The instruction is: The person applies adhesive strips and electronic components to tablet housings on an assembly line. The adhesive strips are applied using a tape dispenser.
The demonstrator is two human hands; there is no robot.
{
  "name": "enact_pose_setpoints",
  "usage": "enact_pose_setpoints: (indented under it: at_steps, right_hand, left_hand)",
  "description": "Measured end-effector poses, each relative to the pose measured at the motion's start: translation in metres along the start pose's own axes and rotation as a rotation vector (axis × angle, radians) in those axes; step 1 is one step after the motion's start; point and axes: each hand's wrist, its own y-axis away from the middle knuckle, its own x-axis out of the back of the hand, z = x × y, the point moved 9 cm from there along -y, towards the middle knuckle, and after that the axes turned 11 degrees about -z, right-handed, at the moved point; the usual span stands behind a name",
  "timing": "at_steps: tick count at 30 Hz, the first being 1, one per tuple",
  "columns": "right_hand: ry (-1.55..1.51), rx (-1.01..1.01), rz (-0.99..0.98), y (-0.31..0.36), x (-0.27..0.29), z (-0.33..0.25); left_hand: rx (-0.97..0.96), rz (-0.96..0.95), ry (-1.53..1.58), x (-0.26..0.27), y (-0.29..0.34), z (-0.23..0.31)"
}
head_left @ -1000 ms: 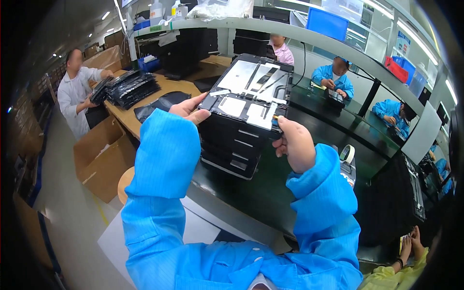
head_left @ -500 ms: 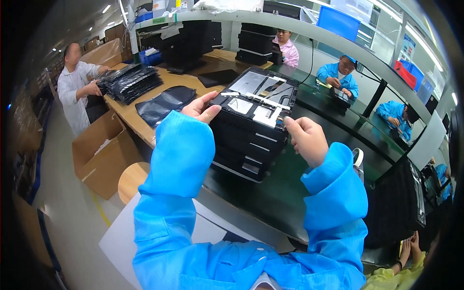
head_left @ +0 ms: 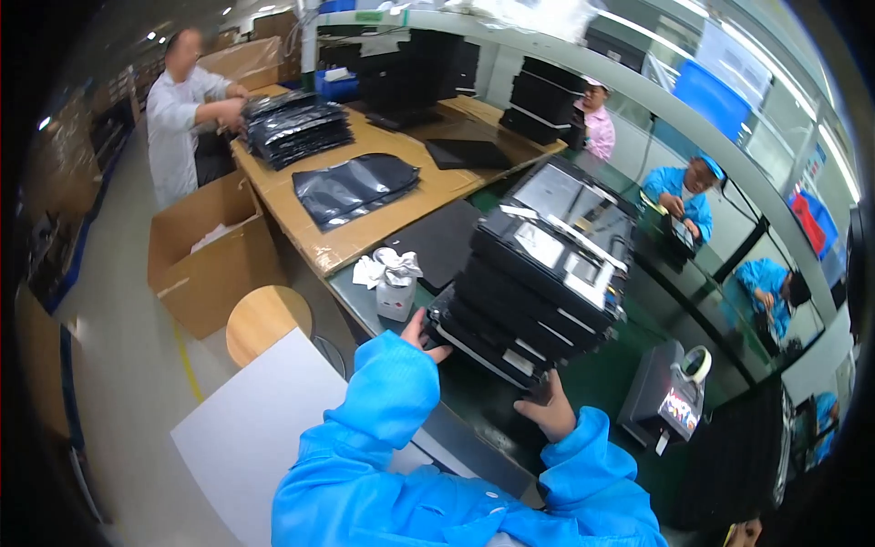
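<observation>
A tall stack of black flat device panels [head_left: 538, 301] stands on the dark green bench; its top one shows silver plates, cables and pale strips. At the stack's lower left corner my left hand [head_left: 425, 341] grips the bottom edge, thumb and fingers apart around it. My right hand [head_left: 550, 412] holds the near right bottom corner, with its thumb to the side and the other fingers partly hidden. A white bottle [head_left: 396, 299] topped with a crumpled white cloth [head_left: 388, 268] sits just left of the stack, near a flat black panel [head_left: 436, 239].
Right of the stack lies a grey device with a lit display [head_left: 670, 401] and a tape roll [head_left: 696, 365]. A cardboard-covered table [head_left: 342, 244] bears black bags [head_left: 357, 187]. Beside it are an open carton [head_left: 214, 264] and a round stool [head_left: 267, 321]. Co-workers sit across the bench.
Both hands have gone from the top panel down to the bottom corners of the stack. The view has shifted, bringing the white bottle and the lit device into sight.
</observation>
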Motion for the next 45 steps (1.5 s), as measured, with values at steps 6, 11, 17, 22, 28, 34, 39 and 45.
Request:
enact_pose_setpoints:
  at_steps: [6, 11, 17, 22, 28, 34, 39, 45]
  right_hand:
    - [0.223, -0.001, -0.068, -0.015, -0.010, 0.001]
    - [0.232, 0.086, 0.037, -0.019, 0.006, 0.010]
    - [0.234, 0.136, 0.016, -0.030, 0.016, -0.005]
    - [0.204, 0.234, 0.083, -0.027, 0.034, -0.008]
    - [0.222, 0.154, 0.096, -0.031, 0.042, -0.001]
    - [0.270, 0.057, 0.092, -0.032, 0.042, 0.006]
    - [0.155, 0.135, 0.030, -0.041, 0.037, 0.002]
    - [0.152, 0.198, 0.014, -0.047, 0.039, 0.009]
  left_hand:
    - [-0.014, -0.186, -0.452, -0.008, -0.009, 0.028]
    - [0.057, -0.103, -0.463, -0.004, -0.016, 0.026]
    - [0.045, -0.102, -0.449, -0.021, -0.027, 0.016]
    - [0.154, -0.146, -0.477, -0.038, -0.032, 0.014]
    - [0.201, -0.181, -0.034, -0.021, -0.045, -0.008]
    - [0.327, 0.310, 0.358, -0.003, -0.055, -0.023]
    - [0.041, 0.389, -0.172, 0.021, -0.077, -0.002]
    - [-0.034, 0.447, -0.453, 0.020, -0.082, 0.011]
